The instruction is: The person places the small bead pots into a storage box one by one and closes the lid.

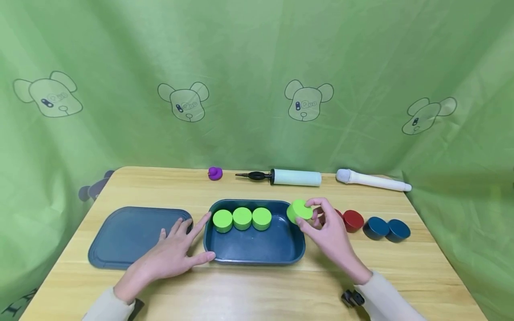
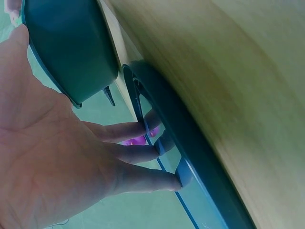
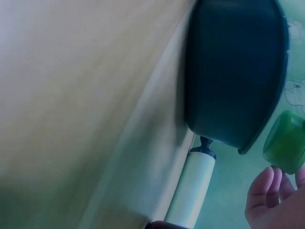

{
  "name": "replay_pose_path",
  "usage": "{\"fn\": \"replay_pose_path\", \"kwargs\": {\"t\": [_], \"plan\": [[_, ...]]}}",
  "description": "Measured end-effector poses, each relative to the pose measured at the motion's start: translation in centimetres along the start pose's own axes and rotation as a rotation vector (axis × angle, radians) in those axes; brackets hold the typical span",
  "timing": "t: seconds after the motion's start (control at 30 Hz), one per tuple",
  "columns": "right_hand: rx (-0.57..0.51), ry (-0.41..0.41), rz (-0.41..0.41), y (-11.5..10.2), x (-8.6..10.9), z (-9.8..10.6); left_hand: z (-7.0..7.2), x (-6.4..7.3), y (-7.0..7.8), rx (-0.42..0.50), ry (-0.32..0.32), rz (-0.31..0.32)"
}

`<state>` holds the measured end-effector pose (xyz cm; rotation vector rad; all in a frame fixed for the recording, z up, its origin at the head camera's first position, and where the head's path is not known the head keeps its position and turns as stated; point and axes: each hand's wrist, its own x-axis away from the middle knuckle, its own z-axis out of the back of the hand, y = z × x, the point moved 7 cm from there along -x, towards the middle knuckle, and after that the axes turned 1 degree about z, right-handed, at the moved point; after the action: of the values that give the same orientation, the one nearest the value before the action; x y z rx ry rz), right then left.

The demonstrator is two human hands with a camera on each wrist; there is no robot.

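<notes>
A dark blue rectangular box point(image 1: 277, 249) stands in the middle of the table. Three light green round blocks point(image 1: 242, 218) sit in a row along its far side, from the left end. My right hand point(image 1: 333, 238) pinches another green round block point(image 3: 283, 143), tilted, by the box's upper right corner; in the right wrist view it is raised beside the rim. My left hand point(image 1: 168, 256) spreads its fingers, with thumb and index finger at the box's left end. In the left wrist view, its other fingertips touch the flat dark blue lid point(image 2: 190, 143).
Right of the box lie a red round block point(image 1: 354, 221), another red one partly behind my right hand, and two dark blue round blocks point(image 1: 376, 228). Along the table's back edge are a purple duck point(image 1: 215, 173), a hand pump point(image 1: 297, 177) and a white microphone-like stick point(image 1: 373, 180).
</notes>
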<state>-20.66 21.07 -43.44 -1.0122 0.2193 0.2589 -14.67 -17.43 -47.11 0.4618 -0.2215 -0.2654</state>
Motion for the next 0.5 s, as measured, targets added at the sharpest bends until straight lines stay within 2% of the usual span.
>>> {"fn": "replay_pose_path", "kwargs": {"t": [0.27, 0.5], "plan": [[0.118, -0.088, 0.035, 0.3, -1.2, -2.0, -0.1, -0.1, -0.1, 0.005, 0.003, -0.004], [0.208, -0.123, 0.094, 0.2, -1.6, -3.0, -0.1, 0.0, -0.2, 0.002, 0.002, -0.001]]}}
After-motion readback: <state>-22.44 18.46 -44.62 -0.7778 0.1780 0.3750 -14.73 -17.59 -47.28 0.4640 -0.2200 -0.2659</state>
